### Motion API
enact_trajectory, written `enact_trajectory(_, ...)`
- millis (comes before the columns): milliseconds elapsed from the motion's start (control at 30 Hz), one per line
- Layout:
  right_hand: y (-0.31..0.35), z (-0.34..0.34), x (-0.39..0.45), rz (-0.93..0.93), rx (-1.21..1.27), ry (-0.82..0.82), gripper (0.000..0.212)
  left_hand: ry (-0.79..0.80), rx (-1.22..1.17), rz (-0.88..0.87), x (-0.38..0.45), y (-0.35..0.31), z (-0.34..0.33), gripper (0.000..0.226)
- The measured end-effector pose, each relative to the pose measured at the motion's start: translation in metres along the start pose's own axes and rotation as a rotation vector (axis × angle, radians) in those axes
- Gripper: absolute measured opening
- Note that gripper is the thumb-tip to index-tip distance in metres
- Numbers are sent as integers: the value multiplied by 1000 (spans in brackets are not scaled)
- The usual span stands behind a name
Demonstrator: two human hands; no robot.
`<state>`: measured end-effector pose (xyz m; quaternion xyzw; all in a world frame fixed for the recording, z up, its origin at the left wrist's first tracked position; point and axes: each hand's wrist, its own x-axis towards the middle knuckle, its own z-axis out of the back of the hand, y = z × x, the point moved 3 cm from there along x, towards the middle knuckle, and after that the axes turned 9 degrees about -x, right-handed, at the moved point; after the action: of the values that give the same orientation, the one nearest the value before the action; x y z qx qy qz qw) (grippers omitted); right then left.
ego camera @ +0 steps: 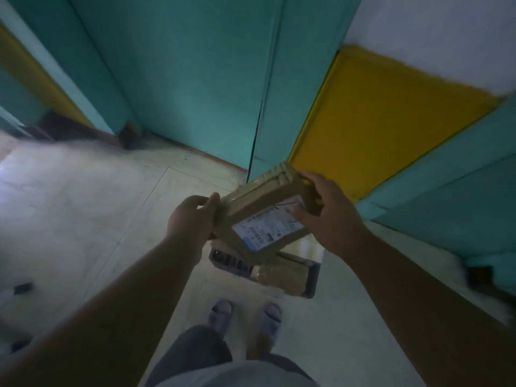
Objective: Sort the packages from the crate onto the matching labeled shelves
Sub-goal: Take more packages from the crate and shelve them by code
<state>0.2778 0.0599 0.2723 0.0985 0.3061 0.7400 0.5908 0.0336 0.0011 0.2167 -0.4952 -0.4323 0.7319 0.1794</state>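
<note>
above the crate [314, 277], a brown cardboard package [262, 208] is held in the air by both hands. the package is wrapped with clear tape and it is tilted, with one corner raised toward the wall. a white shipping label [268, 226] is seen on its upper face; the print on it is too blurred to be read. the left hand [192, 216] is curled around the left end of the package, with the thumb laid on the top edge. the right hand [324, 210] is closed around the right end, the fingers wrapped over the far edge and the thumb pressed on the label side.

the crate is placed on the pale tiled floor [83, 219], directly under the package, and it is mostly hidden by it. a dark rim and slotted wall are visible, and at least one more brown taped parcel [282, 275] is lying inside. how many other parcels are inside cannot be told.

two feet in grey slippers [245, 317] are seen just beside the near side of the crate. a teal wall [195, 79] is standing behind, with a yellow panel [385, 118] at the right. the picture is dark and blurred at the edges.
</note>
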Motion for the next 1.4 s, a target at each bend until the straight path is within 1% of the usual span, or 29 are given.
enact_trajectory(33, 8, 16, -2, -12, -21, -62, 59, 60, -47, -20, -9, -15, -3, 24)
enact_trajectory(100, 19, 43, -6, -36, -46, -145, 56, 199, -85, -73, -27, -39, -10, 18)
enact_trajectory(133, 23, 54, -8, -53, -53, -182, 57, 278, -83, -106, -35, -47, -13, 18)
enact_trajectory(200, 30, 72, -16, -102, -70, -255, 56, 419, -66, -181, -45, -59, -19, 29)
enact_trajectory(300, 34, 87, -36, -183, -80, -346, 48, 516, -102, -231, -52, -68, -25, 51)
enact_trajectory(400, 24, 90, -61, -293, -31, -422, 43, 572, -123, -191, -53, -61, -41, 55)
enact_trajectory(467, 16, 90, -84, -360, -12, -468, 43, 648, -82, -160, -59, -50, -56, 49)
enact_trajectory(533, 5, 94, -112, -436, -25, -486, 51, 775, -22, -130, -74, -37, -76, 45)
enact_trajectory(633, -16, 105, -165, -511, -56, -420, 63, 915, 55, -168, -105, -27, -109, 40)
enact_trajectory(667, -25, 111, -184, -544, -32, -409, 63, 939, 79, -193, -117, -27, -121, 39)
enact_trajectory(733, -46, 123, -225, -629, 15, -455, 56, 1000, 140, -256, -146, -31, -146, 35)
enact_trajectory(833, -72, 141, -287, -746, -58, -537, 41, 1085, 234, -334, -196, -29, -188, 24)
enact_trajectory(867, -81, 144, -307, -771, -44, -547, 38, 1105, 259, -360, -212, -24, -204, 29)
enact_trajectory(933, -103, 147, -347, -809, 6, -575, 35, 1115, 276, -372, -247, -12, -236, 55)
enact_trajectory(967, -117, 149, -368, -838, 32, -612, 34, 1104, 285, -391, -265, -4, -254, 63)
enact_trajectory(1033, -148, 155, -411, -911, 123, -752, 31, 1092, 297, -438, -308, 16, -287, 73)
enact_trajectory(1100, -178, 160, -457, -1005, 251, -913, 30, 1142, 291, -391, -355, 50, -324, 89)
enact_trajectory(1133, -193, 162, -480, -1048, 314, -986, 30, 1188, 317, -344, -380, 71, -342, 93)
enact_trajectory(1167, -208, 163, -504, -1088, 366, -1049, 31, 1240, 348, -306, -406, 93, -359, 91)
enact_trajectory(1233, -236, 166, -549, -1149, 416, -1126, 31, 1347, 413, -260, -456, 131, -390, 73)
enact_trajectory(1300, -264, 178, -589, -1211, 399, -1124, 32, 1428, 446, -268, -499, 154, -420, 59)
enact_trajectory(1367, -293, 191, -620, -1276, 366, -1080, 36, 1513, 498, -283, -532, 167, -448, 59)
enact_trajectory(1400, -309, 197, -631, -1294, 364, -1059, 37, 1557, 536, -305, -544, 172, -463, 64)
